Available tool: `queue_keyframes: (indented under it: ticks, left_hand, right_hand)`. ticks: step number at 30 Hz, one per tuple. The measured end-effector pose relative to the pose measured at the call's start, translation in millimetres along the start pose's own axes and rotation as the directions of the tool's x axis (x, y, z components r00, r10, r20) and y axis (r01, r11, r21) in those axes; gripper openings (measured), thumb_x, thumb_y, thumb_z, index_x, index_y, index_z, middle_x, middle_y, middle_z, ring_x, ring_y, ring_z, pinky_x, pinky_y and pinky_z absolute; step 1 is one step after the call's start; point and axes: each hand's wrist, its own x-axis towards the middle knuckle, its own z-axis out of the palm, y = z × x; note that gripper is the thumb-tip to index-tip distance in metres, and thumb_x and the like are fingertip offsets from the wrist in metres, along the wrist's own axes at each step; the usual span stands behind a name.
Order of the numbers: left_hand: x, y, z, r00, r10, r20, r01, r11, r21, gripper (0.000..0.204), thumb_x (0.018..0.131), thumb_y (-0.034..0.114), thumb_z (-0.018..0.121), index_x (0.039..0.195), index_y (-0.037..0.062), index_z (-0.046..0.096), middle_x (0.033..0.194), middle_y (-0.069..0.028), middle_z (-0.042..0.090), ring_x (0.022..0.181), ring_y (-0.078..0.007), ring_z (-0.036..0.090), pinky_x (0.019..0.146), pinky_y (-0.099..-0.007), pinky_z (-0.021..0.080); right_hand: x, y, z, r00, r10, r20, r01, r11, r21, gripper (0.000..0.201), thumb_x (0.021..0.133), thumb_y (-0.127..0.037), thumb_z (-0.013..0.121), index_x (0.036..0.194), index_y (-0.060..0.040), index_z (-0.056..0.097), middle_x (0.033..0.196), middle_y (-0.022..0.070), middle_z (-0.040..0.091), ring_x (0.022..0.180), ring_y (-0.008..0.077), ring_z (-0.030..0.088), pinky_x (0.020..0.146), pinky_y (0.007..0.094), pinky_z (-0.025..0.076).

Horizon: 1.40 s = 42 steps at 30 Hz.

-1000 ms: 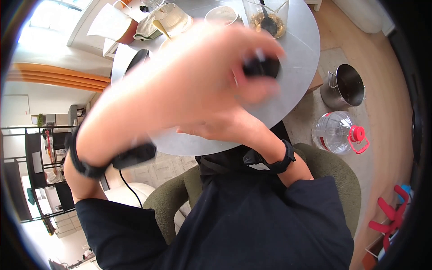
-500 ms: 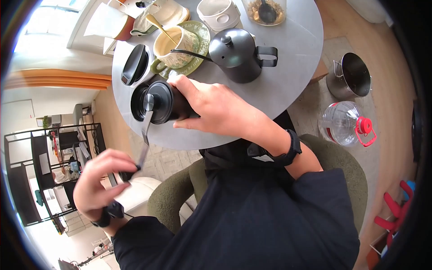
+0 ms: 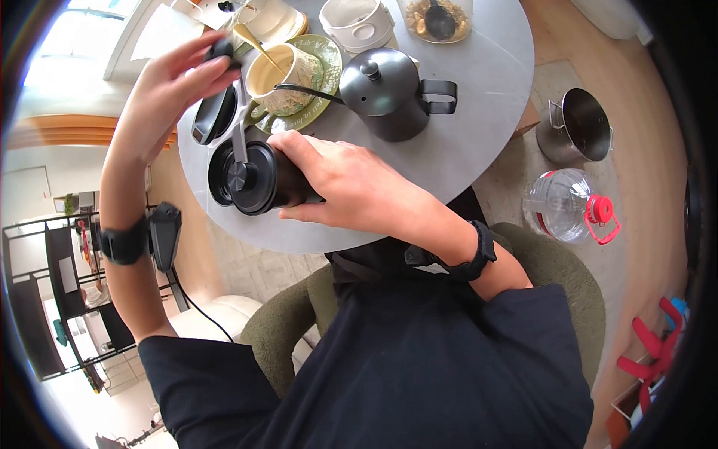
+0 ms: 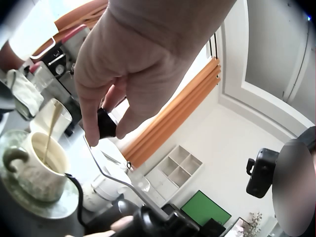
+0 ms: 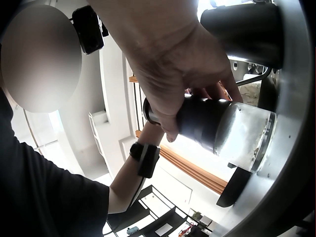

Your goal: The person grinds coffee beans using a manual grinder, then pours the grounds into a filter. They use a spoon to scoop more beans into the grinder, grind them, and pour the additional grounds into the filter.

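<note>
On the table's near left side, my right hand (image 3: 351,179) grips the black body of a manual coffee grinder (image 3: 288,179). Its clear lower jar (image 5: 244,136) shows in the right wrist view, standing on the tabletop. A metal crank arm (image 3: 238,138) runs from the grinder's top to a black knob (image 3: 221,52). My left hand (image 3: 168,90) pinches that knob between thumb and fingers, raised at the far left. A round black lid or ring (image 3: 219,173) sits at the grinder's left side. Behind the right hand stands a black gooseneck kettle (image 3: 381,93).
A patterned cup (image 3: 280,82) with a gold spoon stands on a green saucer (image 3: 323,101) behind the grinder. Further back are a white cup (image 3: 355,26) and a clear container (image 3: 419,26) with a black scoop. A black-topped object (image 3: 213,116) lies left. A steel pot (image 3: 550,142) and water bottle (image 3: 557,202) stand right.
My left hand has swung the crank round, from across the right hand to the near left, and now to the far left. The right hand keeps its grip on the grinder.
</note>
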Motion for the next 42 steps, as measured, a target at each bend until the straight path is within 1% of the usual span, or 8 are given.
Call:
queue_keyframes:
  ticks: [6,9,11,13,16,24,31,42]
  left_hand:
    - [13,90,70,0.937,0.070,0.343,-0.083,0.996,0.023,0.041,0.095,0.014,0.056,0.131,-0.0056,0.047,0.105,-0.0120,0.065,0.092,-0.0172,0.063,0.075,-0.0307,0.054]
    - [-1,78,85,0.858,0.297,0.420,-0.350,0.935,0.054,0.033,0.094,0.013,0.058,0.126,0.0031,0.056,0.108,-0.0095,0.063,0.089,-0.0158,0.067,0.082,-0.0243,0.053]
    - [-36,93,94,0.755,0.306,0.580,-0.421,0.904,0.070,0.029,0.090,0.012,0.062,0.117,0.0037,0.059,0.105,-0.0086,0.064,0.086,-0.0189,0.066,0.079,-0.0274,0.054]
    - [-71,100,92,0.612,0.226,0.758,-0.408,0.911,0.058,0.024,0.085,0.011,0.066,0.108,0.0043,0.062,0.101,-0.0077,0.064,0.084,-0.0220,0.066,0.075,-0.0305,0.054]
    - [-108,91,67,0.481,0.032,0.876,-0.352,0.922,0.159,0.019,0.081,0.010,0.071,0.098,0.0058,0.066,0.096,-0.0050,0.066,0.081,-0.0230,0.065,0.070,-0.0327,0.054]
    - [-140,-12,-34,0.845,-0.354,0.400,0.424,0.900,-0.100,0.020,0.078,0.007,0.074,0.094,-0.0032,0.067,0.088,-0.0073,0.066,0.076,-0.0128,0.063,0.067,-0.0254,0.052]
    - [-54,-26,-29,0.965,-0.227,-0.132,0.217,0.972,-0.085,0.036,0.093,0.021,0.061,0.117,-0.0058,0.058,0.105,-0.0088,0.062,0.090,-0.0127,0.063,0.084,-0.0252,0.054]
    - [-1,94,80,0.881,0.328,0.341,-0.424,0.867,0.262,0.034,0.085,0.023,0.068,0.112,0.0026,0.065,0.094,-0.0108,0.068,0.084,-0.0186,0.067,0.077,-0.0288,0.052]
  right_hand:
    - [2,-7,-8,0.997,0.044,0.059,-0.041,0.998,-0.043,0.059,0.077,-0.027,0.074,0.121,-0.0071,0.040,0.096,0.0182,0.061,0.092,0.0379,0.061,0.080,0.0466,0.049]
    - [-1,-3,-6,0.997,-0.078,-0.004,0.077,0.993,-0.089,0.058,0.078,-0.025,0.073,0.123,-0.0057,0.042,0.095,0.0185,0.060,0.094,0.0372,0.059,0.080,0.0438,0.048]
    - [7,1,-1,0.972,-0.216,-0.089,0.208,0.974,-0.091,0.058,0.077,-0.027,0.073,0.121,-0.0060,0.042,0.099,0.0178,0.061,0.094,0.0379,0.060,0.079,0.0450,0.050]
    - [1,-14,-14,0.995,0.065,0.080,-0.064,0.998,-0.018,0.056,0.080,-0.027,0.071,0.123,-0.0065,0.041,0.094,0.0178,0.060,0.090,0.0382,0.059,0.079,0.0418,0.050]
    - [1,-7,-6,0.999,0.036,0.029,-0.034,0.996,-0.078,0.062,0.076,-0.029,0.077,0.120,-0.0079,0.038,0.096,0.0201,0.062,0.083,0.0416,0.062,0.070,0.0454,0.052]
    - [1,-6,-6,0.999,0.015,0.029,-0.012,0.993,-0.121,0.065,0.076,-0.030,0.076,0.123,-0.0060,0.038,0.097,0.0199,0.062,0.083,0.0412,0.062,0.070,0.0454,0.052]
    - [1,-2,-4,0.999,-0.001,0.034,0.005,0.993,-0.120,0.065,0.075,-0.029,0.078,0.122,-0.0061,0.039,0.097,0.0183,0.062,0.081,0.0391,0.063,0.067,0.0432,0.053]
    - [2,-11,-9,0.999,-0.023,0.023,0.027,0.977,-0.211,0.067,0.074,-0.032,0.080,0.121,0.0004,0.045,0.088,0.0183,0.063,0.078,0.0363,0.064,0.068,0.0407,0.051]
